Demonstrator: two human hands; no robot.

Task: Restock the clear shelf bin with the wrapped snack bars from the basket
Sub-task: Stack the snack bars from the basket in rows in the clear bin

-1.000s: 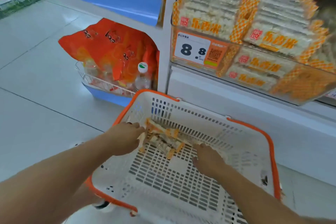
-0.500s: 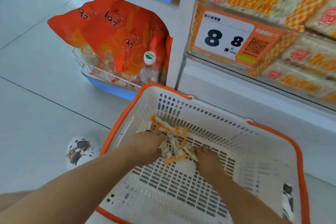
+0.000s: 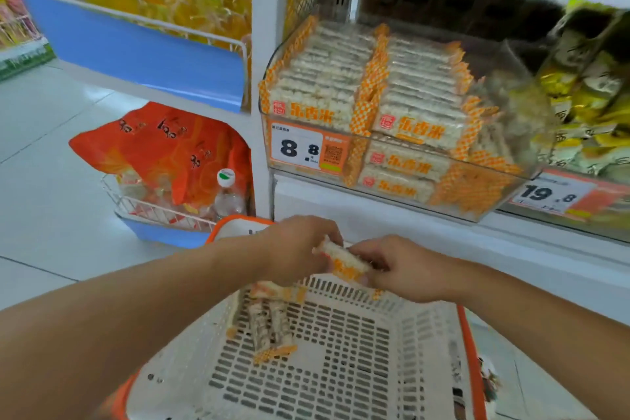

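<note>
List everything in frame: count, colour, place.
clear shelf bin: one, clear, shelf right of the post, stacked with bars
wrapped snack bars: a few, white and orange, basket floor
held bars: count unclear, white and orange, above the basket
basket: one, white, orange rim, floor
price tag: one, white and orange, bin front
orange bags: several, wire rack at left
bottle: one, clear, same rack
left hand: grips held bars
right hand: grips held bars
</note>
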